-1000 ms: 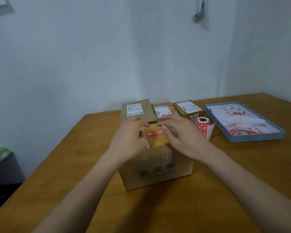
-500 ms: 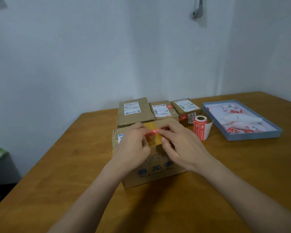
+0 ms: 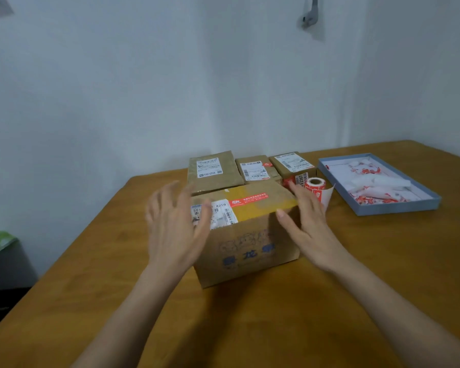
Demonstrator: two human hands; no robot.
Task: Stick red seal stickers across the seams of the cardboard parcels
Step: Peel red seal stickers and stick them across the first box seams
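Two bare forearms are seen rising from the lower edge of the frame over a wooden table (image 3: 96, 274). The left hand (image 3: 174, 227) is held open and empty, fingers spread and blurred, at the left edge of a cardboard box (image 3: 246, 243) at the centre of the frame — whether it touches cannot be told. The right hand (image 3: 307, 224) is also open, flat against the box's right side. On the box top a red sticker (image 3: 247, 199) lies across yellow tape, beside a white label (image 3: 221, 213). Just right of the box a sticker roll (image 3: 315, 187) stands. Behind, three smaller parcels (image 3: 213, 170) are lined against the wall — and in the right of the frame a blue tray (image 3: 398, 207) holds peeled backing paper.
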